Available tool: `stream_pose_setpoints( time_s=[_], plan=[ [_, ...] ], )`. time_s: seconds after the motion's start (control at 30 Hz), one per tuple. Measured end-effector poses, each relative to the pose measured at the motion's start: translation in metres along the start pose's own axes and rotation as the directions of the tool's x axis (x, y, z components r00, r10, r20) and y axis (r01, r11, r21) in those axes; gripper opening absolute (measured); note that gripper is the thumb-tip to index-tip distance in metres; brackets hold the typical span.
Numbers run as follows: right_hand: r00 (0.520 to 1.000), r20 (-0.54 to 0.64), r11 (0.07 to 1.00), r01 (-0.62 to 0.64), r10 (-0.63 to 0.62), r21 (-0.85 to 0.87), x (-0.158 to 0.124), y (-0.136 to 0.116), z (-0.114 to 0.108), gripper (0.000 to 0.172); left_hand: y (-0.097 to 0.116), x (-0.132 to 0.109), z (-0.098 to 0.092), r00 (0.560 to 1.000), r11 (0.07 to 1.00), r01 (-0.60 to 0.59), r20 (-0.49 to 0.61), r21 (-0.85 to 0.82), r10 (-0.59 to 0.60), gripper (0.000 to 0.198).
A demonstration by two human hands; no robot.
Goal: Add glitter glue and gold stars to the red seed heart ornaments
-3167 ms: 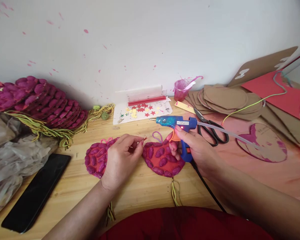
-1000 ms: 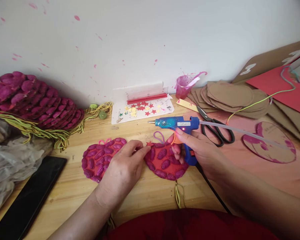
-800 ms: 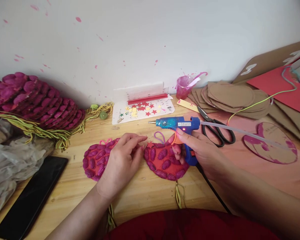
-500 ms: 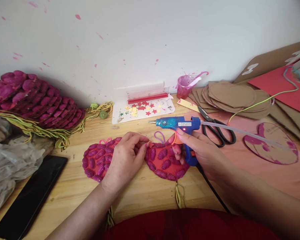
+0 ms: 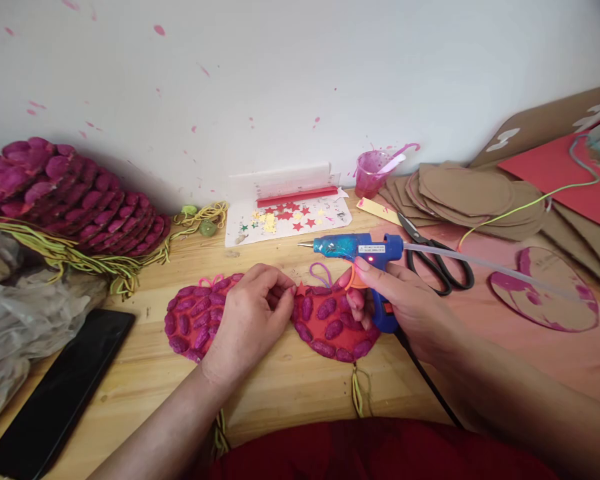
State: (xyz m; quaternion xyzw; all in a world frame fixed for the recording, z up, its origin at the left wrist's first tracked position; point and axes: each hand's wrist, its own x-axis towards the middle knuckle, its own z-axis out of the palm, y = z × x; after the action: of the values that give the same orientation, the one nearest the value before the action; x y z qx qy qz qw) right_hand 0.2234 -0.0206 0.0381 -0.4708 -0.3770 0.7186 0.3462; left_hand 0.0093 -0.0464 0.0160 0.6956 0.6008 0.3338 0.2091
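Note:
In my right hand point(image 5: 405, 293) is a blue glue gun point(image 5: 360, 248) with an orange trigger, its nozzle pointing left and its light lit. A clear glue stick point(image 5: 445, 253) sticks out of its back. My left hand point(image 5: 260, 310) pinches a small red paper star point(image 5: 301, 289) between thumb and fingertips. Beneath the glue gun lies a red piece studded with purple-painted shells point(image 5: 330, 327), with a purple loop on top and a yarn tassel below. A similar red piece point(image 5: 193, 319) is partly hidden behind my left hand.
A paper sheet point(image 5: 237, 227) bears red, gold and green stars. Black-handled scissors point(image 5: 437, 267), a pink-stained cup point(image 5: 370, 175) and cardboard shapes point(image 5: 465, 190) lie right. Purple-studded pieces point(image 5: 70, 193) are stacked left, near plastic bags point(image 5: 25, 333) and a black phone point(image 5: 63, 393).
The red star at my left fingertips now shows more clearly, tipped upright. Both hands stay nearly in place, and the view has shifted slightly.

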Motion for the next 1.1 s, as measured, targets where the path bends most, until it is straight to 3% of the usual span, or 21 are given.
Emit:
stream_pose_setpoints(
  time_s=[1.1],
  plan=[
    [1.000, -0.027, 1.000, -0.010, 0.009, -0.021, -0.0001, -0.0015, 0.0009, 0.043, 0.0024, -0.0038, -0.0011, 0.996, 0.996, -0.090, -0.004, 0.031, 0.090, 0.015]
  ],
)
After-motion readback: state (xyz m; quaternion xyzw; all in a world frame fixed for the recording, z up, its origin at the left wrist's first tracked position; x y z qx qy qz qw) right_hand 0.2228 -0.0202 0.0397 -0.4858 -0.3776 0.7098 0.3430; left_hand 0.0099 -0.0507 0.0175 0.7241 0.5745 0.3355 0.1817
